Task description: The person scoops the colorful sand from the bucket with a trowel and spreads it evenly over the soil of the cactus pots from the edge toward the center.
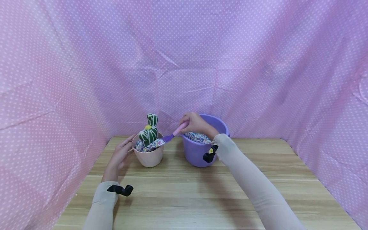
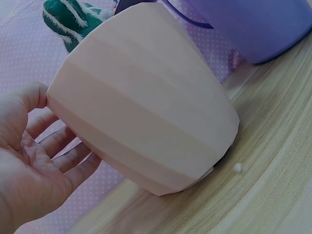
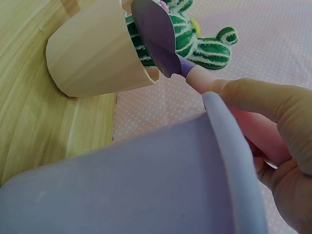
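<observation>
My right hand grips the pink handle of a small trowel with a purple blade. Small multicoloured beads lie on the blade, which reaches over the rim of a pale pink pot. In that pot stands a green toy cactus with white fuzzy lines and a yellow flower, with more beads around its base. My left hand touches the pot's left side; in the left wrist view the thumb meets the rim and the fingers lie extended along the wall.
A purple bucket holding multicoloured beads stands right of the pot, under my right forearm. Both sit on a wood-grain table, near its back edge. Pink dotted cloth hangs around it. One tiny white bead lies beside the pot.
</observation>
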`<state>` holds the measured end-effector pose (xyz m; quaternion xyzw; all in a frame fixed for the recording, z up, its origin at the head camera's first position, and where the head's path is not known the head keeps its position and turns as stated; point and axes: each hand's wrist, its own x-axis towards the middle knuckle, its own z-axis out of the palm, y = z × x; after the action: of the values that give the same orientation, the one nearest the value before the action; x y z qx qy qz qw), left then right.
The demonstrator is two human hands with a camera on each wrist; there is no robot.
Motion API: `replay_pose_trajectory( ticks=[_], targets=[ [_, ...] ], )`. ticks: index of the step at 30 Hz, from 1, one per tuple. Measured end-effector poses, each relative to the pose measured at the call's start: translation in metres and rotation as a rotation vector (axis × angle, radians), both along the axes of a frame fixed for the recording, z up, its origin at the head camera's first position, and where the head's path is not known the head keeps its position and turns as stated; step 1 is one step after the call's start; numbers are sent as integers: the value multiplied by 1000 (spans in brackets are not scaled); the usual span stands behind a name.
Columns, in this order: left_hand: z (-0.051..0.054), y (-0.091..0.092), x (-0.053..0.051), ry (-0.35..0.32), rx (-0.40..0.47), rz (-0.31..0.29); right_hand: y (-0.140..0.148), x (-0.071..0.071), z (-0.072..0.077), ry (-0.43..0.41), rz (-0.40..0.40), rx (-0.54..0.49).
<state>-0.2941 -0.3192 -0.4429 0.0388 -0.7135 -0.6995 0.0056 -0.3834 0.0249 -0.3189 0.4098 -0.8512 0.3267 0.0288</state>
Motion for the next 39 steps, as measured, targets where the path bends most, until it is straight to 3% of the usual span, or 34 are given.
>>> replay_pose_trajectory(
  ticks=[8, 20, 28, 39],
  targets=[
    [2, -1, 3, -8, 9, -3, 0, 1, -2, -3, 0, -13],
    [5, 4, 14, 14, 26, 52, 1, -1, -4, -27, -10, -17],
    [6, 1, 9, -6, -31, 38, 1, 0, -3, -25, -11, -8],
    [3, -1, 5, -29, 64, 18, 2, 0, -1, -11, -3, -4]
  ],
)
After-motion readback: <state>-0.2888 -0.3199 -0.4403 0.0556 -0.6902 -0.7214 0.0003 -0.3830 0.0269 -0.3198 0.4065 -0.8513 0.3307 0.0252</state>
